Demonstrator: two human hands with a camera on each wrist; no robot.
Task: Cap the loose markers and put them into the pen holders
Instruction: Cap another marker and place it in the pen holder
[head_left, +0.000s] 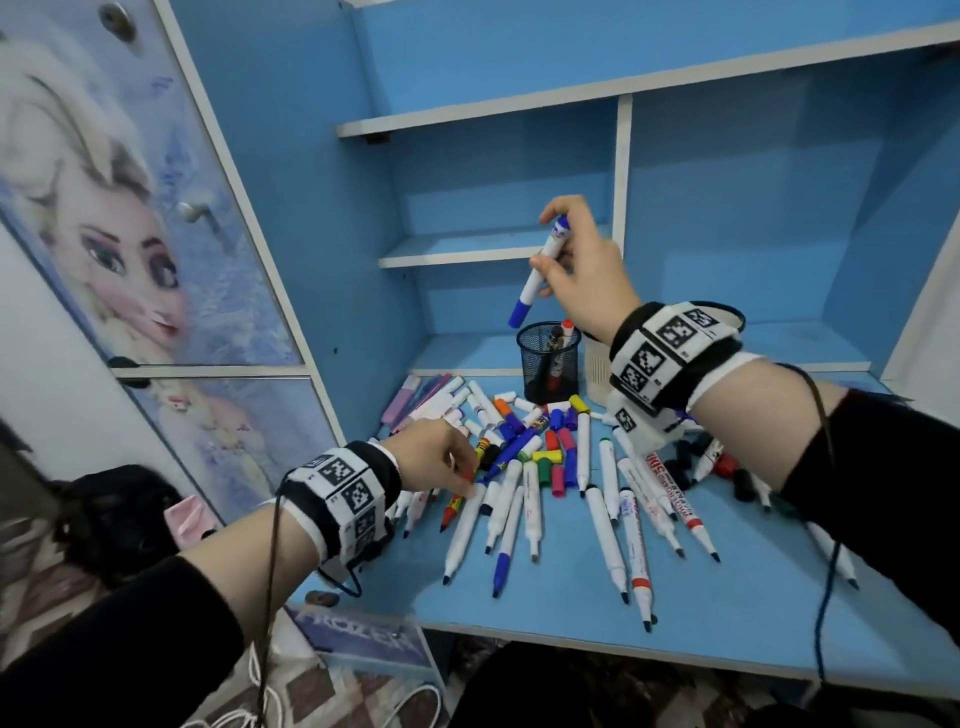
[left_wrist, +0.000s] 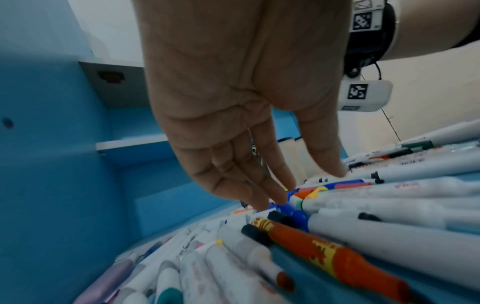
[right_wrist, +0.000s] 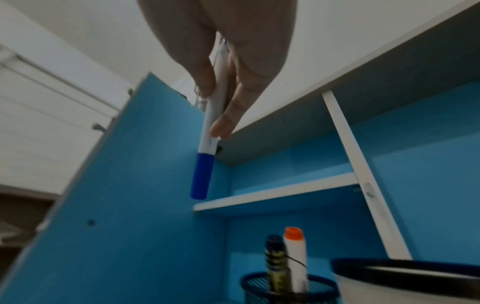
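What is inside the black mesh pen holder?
Two markers stand in the mesh holder: a white one with an orange end and a dark patterned one. The mesh hides their lower ends and the bottom.

the right wrist band covers most of the white pen holder (head_left: 597, 370) in the head view, and the bottom edge of the right wrist view cuts it off. the right hand (head_left: 582, 270) hides the upper barrel of the blue-capped marker (head_left: 535, 278). under the left hand (head_left: 436, 457), which of the loose caps (head_left: 556, 457) or markers the fingertips (left_wrist: 262, 203) touch is too blurred to tell.
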